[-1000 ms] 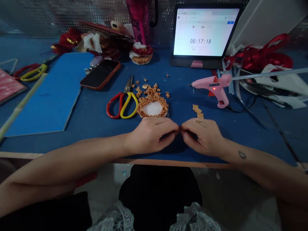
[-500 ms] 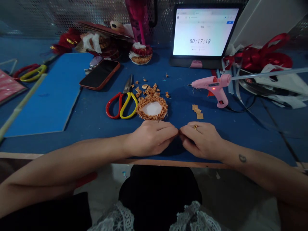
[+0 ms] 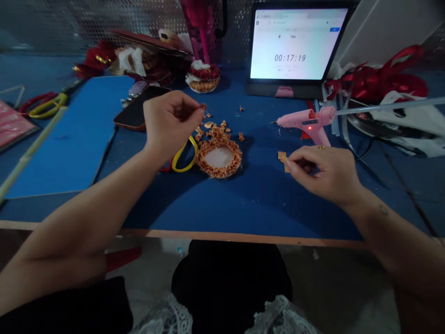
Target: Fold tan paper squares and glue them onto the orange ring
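My left hand [image 3: 170,121] is raised above the red and yellow scissors [image 3: 181,157], its fingers pinched on a tiny orange-brown piece at the fingertips. My right hand [image 3: 325,174] rests low on the blue table [image 3: 243,199], its fingers curled and pinching at the small tan squares [image 3: 282,157] beside it. Between the hands lies a round orange-brown woven ring [image 3: 219,157] with a white centre. A heap of orange scraps [image 3: 215,129] lies just behind the ring.
A pink glue gun [image 3: 309,123] with a red light stands right of the ring. A phone [image 3: 134,113], a blue board [image 3: 76,134], a tablet [image 3: 295,44] showing a timer, red ribbon [image 3: 378,81] and more craft pieces at the back surround the work area.
The hands have parted from the table's front edge. The left one rose up and to the left above the scissors; the right one moved right to the tan squares.
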A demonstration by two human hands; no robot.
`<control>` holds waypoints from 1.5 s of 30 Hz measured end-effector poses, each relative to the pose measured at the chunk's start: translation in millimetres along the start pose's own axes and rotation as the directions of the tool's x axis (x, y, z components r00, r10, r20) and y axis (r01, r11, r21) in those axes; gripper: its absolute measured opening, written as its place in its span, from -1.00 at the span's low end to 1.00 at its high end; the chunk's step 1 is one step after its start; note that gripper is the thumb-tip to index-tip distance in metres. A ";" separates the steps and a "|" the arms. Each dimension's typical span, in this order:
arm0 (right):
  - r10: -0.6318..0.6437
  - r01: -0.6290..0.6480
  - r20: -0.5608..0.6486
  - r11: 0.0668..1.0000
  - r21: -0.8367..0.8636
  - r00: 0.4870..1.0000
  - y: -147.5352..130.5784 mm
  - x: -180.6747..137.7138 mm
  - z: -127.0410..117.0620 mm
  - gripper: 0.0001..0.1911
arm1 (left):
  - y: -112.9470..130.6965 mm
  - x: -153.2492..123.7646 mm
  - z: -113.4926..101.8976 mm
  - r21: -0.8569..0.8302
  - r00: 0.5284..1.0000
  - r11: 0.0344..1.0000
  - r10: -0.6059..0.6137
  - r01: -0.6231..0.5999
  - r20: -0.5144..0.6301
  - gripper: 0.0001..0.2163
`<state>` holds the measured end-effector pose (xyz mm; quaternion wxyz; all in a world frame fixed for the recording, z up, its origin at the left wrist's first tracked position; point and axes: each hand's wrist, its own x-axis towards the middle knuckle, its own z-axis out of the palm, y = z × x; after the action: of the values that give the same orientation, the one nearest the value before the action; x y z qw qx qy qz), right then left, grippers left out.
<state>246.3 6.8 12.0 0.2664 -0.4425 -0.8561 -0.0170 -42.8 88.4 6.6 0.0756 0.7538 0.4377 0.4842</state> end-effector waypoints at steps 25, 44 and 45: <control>0.148 -0.141 0.208 0.989 -0.044 0.967 24.4 2.7 -0.3 -0.82 | -16.3 5.6 2.6 0.227 0.999 0.974 -0.019 0.026 -0.031 -0.88; 0.216 -0.197 0.266 0.976 -0.097 0.939 26.0 5.0 -2.5 -0.82 | -29.7 8.5 6.2 -0.040 0.990 0.989 -0.141 0.142 0.014 -0.73; 0.216 -0.196 0.272 0.976 -0.098 0.938 26.0 5.0 -2.5 -0.81 | -31.1 8.9 6.7 -0.052 0.991 0.989 -0.136 0.137 0.021 -0.71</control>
<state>265.0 25.7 11.2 0.1271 -0.5367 -0.8330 0.0441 -54.4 115.8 -7.7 0.1321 0.7240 0.4745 0.4829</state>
